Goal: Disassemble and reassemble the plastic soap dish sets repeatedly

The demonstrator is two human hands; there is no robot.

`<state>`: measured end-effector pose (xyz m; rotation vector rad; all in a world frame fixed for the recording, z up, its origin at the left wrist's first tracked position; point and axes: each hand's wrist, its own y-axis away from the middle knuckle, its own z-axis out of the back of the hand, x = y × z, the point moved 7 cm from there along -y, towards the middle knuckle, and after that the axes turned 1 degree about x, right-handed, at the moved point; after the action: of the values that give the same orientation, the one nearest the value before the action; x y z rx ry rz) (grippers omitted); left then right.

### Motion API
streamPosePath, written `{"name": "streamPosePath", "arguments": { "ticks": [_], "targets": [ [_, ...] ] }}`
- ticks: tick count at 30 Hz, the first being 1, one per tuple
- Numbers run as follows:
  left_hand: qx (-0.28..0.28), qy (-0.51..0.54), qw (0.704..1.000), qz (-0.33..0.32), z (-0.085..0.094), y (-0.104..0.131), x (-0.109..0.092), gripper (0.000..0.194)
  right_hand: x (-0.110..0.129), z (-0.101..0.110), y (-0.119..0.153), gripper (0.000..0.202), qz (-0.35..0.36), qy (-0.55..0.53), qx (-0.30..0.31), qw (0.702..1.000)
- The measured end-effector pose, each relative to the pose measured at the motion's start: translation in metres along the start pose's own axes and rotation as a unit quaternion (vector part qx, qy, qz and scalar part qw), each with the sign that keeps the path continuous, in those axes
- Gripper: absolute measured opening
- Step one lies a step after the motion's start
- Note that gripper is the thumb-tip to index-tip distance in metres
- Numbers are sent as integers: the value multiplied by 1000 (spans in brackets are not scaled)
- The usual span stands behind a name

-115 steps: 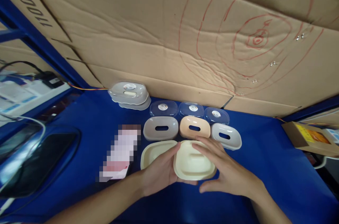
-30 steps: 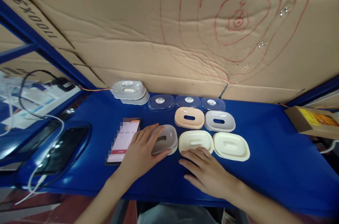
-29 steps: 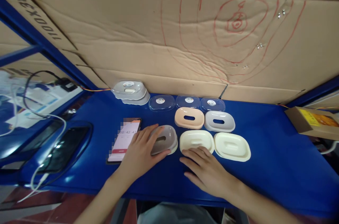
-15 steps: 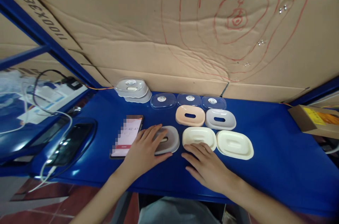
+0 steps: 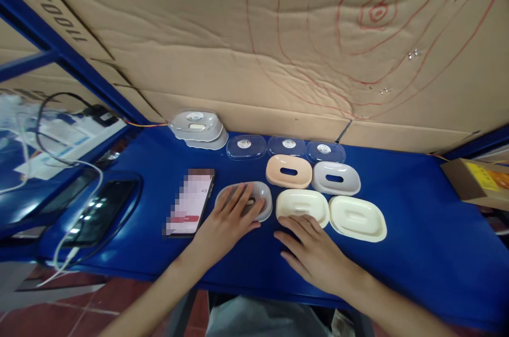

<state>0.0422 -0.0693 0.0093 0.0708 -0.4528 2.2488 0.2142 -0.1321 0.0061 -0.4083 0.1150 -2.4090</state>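
Observation:
My left hand (image 5: 234, 212) lies with fingers spread on top of a grey oval dish (image 5: 265, 201) with a slot in its middle. The fingertips of my right hand (image 5: 308, 244) rest at the near edge of a cream oval tray (image 5: 302, 201), fingers apart. A second cream tray (image 5: 358, 218) lies to its right. Behind them sit a peach dish (image 5: 289, 163) and a light grey dish (image 5: 337, 171), each with a slot. Three clear lids with round stickers, the left one (image 5: 246, 150) included, form the back row.
Stacked grey dishes under a clear lid (image 5: 196, 122) stand at the back left. A lit phone (image 5: 191, 204) lies left of my left hand. A dark phone (image 5: 103, 209) with cables is farther left, and a cardboard box (image 5: 465, 178) at the right.
My left hand has shifted slightly up and farther over the grey dish, which now sits a little farther back. My right hand has barely moved. The camera view has turned slightly.

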Motion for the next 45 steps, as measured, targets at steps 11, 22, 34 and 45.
{"name": "streamPosePath", "arguments": {
  "ticks": [11, 22, 34, 45],
  "targets": [
    [-58, -27, 995, -78, 4, 1, -8, 41, 0, -1, 0, 32, 0, 0, 15, 1000],
    [5, 54, 995, -79, 1, 2, -1, 49, 1, -1, -1, 33, 0, 4, 21, 1000],
    [15, 85, 993, -75, -4, 5, -2, 54, 1, -1, 0, 34, 1, -1, 19, 1000],
    [53, 140, 989, 6, 1, -13, 16, 72, 0, -2, 1, 36, 1, -3, 28, 1000]
  ]
}}
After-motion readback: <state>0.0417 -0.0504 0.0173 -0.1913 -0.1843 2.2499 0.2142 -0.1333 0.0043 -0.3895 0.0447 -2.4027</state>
